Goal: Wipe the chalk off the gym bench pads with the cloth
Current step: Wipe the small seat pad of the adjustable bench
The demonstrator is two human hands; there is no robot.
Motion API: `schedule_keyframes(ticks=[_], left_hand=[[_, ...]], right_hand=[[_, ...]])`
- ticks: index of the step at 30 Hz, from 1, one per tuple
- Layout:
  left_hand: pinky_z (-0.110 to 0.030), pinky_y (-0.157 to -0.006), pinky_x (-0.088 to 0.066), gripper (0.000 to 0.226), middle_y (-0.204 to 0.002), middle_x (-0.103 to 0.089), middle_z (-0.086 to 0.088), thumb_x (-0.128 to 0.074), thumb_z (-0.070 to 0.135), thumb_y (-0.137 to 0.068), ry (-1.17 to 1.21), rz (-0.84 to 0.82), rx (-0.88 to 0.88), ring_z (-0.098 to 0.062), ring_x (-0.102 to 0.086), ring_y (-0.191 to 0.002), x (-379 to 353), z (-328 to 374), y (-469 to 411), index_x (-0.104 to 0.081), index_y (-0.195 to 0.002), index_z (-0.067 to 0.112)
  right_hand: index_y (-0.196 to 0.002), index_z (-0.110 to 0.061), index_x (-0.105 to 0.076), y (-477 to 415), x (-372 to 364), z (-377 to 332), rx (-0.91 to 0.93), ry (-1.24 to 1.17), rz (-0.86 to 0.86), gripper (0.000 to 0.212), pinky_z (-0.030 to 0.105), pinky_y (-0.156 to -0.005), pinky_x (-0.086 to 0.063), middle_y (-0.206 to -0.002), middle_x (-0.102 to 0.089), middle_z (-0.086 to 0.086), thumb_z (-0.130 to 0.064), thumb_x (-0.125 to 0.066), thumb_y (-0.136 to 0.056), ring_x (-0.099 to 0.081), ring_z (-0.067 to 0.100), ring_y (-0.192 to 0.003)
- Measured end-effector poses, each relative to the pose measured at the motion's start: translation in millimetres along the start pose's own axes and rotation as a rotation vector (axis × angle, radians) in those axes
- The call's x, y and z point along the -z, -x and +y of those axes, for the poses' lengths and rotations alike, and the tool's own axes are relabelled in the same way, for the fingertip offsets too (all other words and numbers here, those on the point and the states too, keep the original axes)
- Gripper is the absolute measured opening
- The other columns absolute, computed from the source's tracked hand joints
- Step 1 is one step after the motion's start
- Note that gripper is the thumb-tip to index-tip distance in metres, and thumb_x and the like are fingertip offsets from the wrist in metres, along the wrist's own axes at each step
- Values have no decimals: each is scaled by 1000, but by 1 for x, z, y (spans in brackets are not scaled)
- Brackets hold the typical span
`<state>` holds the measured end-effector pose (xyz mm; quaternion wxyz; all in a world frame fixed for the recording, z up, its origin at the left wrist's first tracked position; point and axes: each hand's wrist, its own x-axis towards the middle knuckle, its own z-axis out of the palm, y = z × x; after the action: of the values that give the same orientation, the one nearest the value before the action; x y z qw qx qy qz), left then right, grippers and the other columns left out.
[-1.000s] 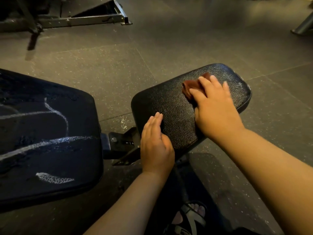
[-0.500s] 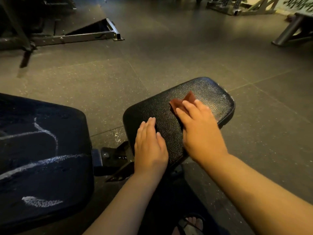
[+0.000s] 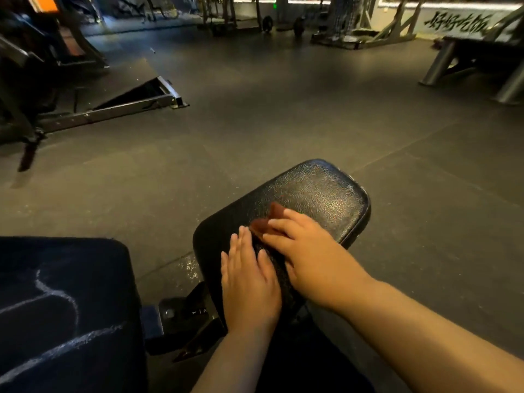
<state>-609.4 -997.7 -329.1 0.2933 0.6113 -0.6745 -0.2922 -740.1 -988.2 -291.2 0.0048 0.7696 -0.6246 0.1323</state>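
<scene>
Cloth [image 3: 268, 221]: small, reddish-brown, bunched on the middle of the small pad, mostly covered by fingers
Right hand [image 3: 314, 259]: fingers straight, pressing the cloth flat against the pad
Left hand [image 3: 249, 285]: flat and relaxed on the pad's near end, fingertips just beside the cloth, holding nothing
Small pad [image 3: 320, 188]: black, textured, glossy at its far end
Large pad [image 3: 56, 279]: lower left, with white chalk lines [image 3: 58, 293] curving across it
Bracket [image 3: 181, 313]: dark metal, between the two pads
Floor [image 3: 283, 109]: grey rubber tiles
</scene>
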Motion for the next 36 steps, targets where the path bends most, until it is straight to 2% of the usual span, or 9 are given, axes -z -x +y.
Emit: schedule_keyframes(ticks=[5,7,11,18,21,24,26,30,36], left_hand=[[-26,-122,7,53,-163,-8,18,-27,33,-107,-46,43,-15,10,10,-138,-5,-1,-4,-12,-158,31],[-25,-122,8,53,-164,-9,18,-28,31,-106,-42,41,-10,10,8,-141,-6,0,-5,-13,-157,30],[-30,-123,2,54,-164,-12,14,-31,28,-106,-28,40,-5,6,3,-141,-5,3,-7,-16,-158,28],[-34,-125,-1,54,-164,-16,13,-36,24,-105,-32,76,-22,-3,-7,-150,-11,5,-10,-20,-156,34],[-33,-122,1,66,-159,-17,17,-41,14,-102,27,58,-64,-7,-9,-151,-8,7,-8,-14,-148,54],[-39,-126,-2,63,-162,-26,10,-44,8,-100,164,17,-70,-9,-12,-152,-2,20,-7,-31,-134,60],[-43,-125,-15,52,-159,-33,16,-43,18,-103,281,-29,-94,-5,-21,-149,-4,35,-5,-37,-134,60],[-46,-123,-21,45,-154,-34,28,-36,56,-92,509,-195,-78,-3,-22,-148,-13,61,-1,-34,-135,70],[-35,-122,14,67,-166,-7,15,-18,68,-96,413,-334,-144,-1,8,-151,-30,77,-31,-11,-158,42]], right_hand=[[-132,-21,-64,-3,8,25,-222,124,102,51,51,-115,-28,-141,-57,6,-13,-66,-82,-47,36,-136],[-137,-19,-61,-3,3,7,-330,83,134,50,49,-118,-22,-147,-52,6,-18,-50,-88,-40,36,-142],[-141,-30,-56,1,4,-7,-121,-74,-13,74,39,-123,-4,-152,-46,-7,-38,-11,-82,-27,24,-149],[-137,-17,-60,8,9,3,-436,13,172,55,50,-120,-22,-148,-51,7,-14,-61,-82,-38,36,-144],[-142,-19,-56,6,5,-9,-273,-149,78,65,38,-121,1,-154,-44,1,-24,-30,-83,-24,28,-151],[-129,-28,-66,4,11,1,-200,-121,90,67,38,-121,-10,-143,-56,-6,-27,-21,-80,-42,23,-141],[-130,-28,-64,3,20,7,-297,-95,141,51,41,-120,-14,-145,-54,-3,-21,-35,-89,-42,27,-142],[-154,-29,-33,1,23,9,-409,-190,176,48,33,-119,10,-165,-15,-7,-24,-40,-107,5,19,-154],[-145,-23,-51,6,27,19,-386,-578,328,42,23,-123,-15,-158,-37,-9,-17,-42,-105,-23,9,-149]])
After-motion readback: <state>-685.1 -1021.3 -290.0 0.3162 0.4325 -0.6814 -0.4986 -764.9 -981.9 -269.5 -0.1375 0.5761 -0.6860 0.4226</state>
